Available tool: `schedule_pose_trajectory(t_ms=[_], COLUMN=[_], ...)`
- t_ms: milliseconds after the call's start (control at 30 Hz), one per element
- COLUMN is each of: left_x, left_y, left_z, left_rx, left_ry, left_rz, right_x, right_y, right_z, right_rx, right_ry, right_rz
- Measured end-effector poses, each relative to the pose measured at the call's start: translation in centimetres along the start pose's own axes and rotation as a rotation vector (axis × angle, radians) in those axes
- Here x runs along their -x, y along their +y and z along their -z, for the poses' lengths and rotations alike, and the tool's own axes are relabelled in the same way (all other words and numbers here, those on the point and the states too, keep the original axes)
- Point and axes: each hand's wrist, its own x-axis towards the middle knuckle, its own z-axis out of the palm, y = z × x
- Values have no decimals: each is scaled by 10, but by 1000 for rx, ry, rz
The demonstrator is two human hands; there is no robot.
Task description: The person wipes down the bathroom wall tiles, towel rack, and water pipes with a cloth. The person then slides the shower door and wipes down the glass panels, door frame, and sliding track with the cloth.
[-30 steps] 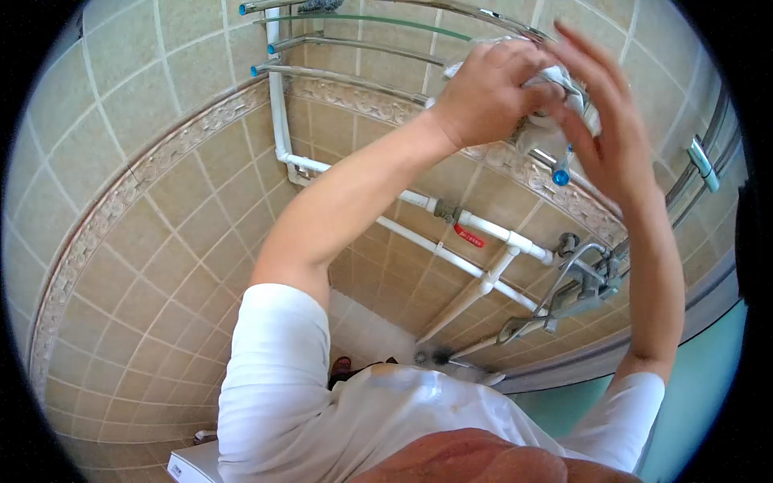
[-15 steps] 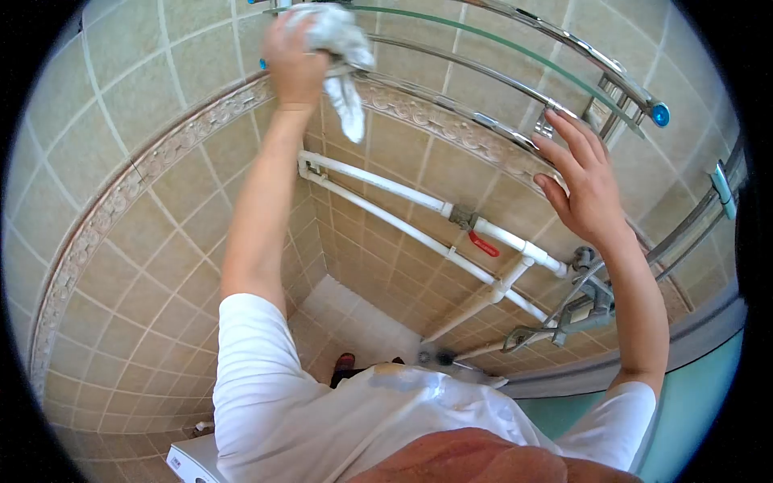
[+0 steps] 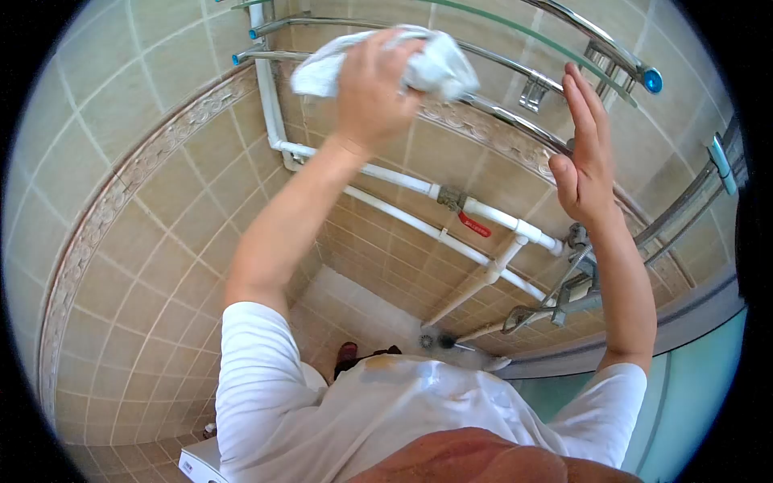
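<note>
A white cloth [image 3: 443, 66] is bunched in my left hand [image 3: 372, 97], whose fingers are closed round it. That hand is at the chrome rails of a wall rack, and the cloth covers part of the lower rail [image 3: 515, 122]. My right hand [image 3: 589, 157] is raised beside the rack's right end, fingers stretched out and thumb apart, holding nothing. Whether it touches the lower rail I cannot tell. Above runs the rack's glass shelf [image 3: 515, 26], its edge showing green.
White pipes [image 3: 403, 179] with a red-handled valve [image 3: 473, 224] run along the tiled wall below. A grey metal tap [image 3: 576, 298] sits under my right forearm. Curved rails [image 3: 684, 205] stand at the right. A white box [image 3: 201, 461] is at lower left.
My left hand has moved right along the rack with the cloth, uncovering the rail ends at the left. My right hand has turned, its fingers now closer together and pointing up.
</note>
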Motion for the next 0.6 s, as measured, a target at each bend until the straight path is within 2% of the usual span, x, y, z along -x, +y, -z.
schedule_pose_trajectory(t_ms=[167, 233, 333, 400, 467, 500, 567, 600], left_x=[-8, -16, -34, -61, -102, -104, -107, -101], left_y=[95, 103, 74, 36, 37, 40, 49, 58], left_z=[-35, -37, -37, -41, -33, -39, -56, -56], left_rx=[281, 385, 413, 203, -197, -191, -88, 0], left_ry=[13, 0, -182, -499, -1027, -1020, -1103, -918], left_rz=[-135, -208, -102, 127, 321, 319, 182, 6], right_x=[2, 2, 3, 4, 4, 4, 3, 3], right_y=[1, 2, 1, 2, 1, 1, 1, 2], right_z=[-1, 1, -2, -4, -5, -5, -6, -8], right_rx=[-21, -78, -71, -71, -69, -60, -52, -78], right_ry=[84, 105, 113, 119, 129, 127, 141, 160], right_rz=[-8, -33, -58, -69, -59, -55, -52, -42])
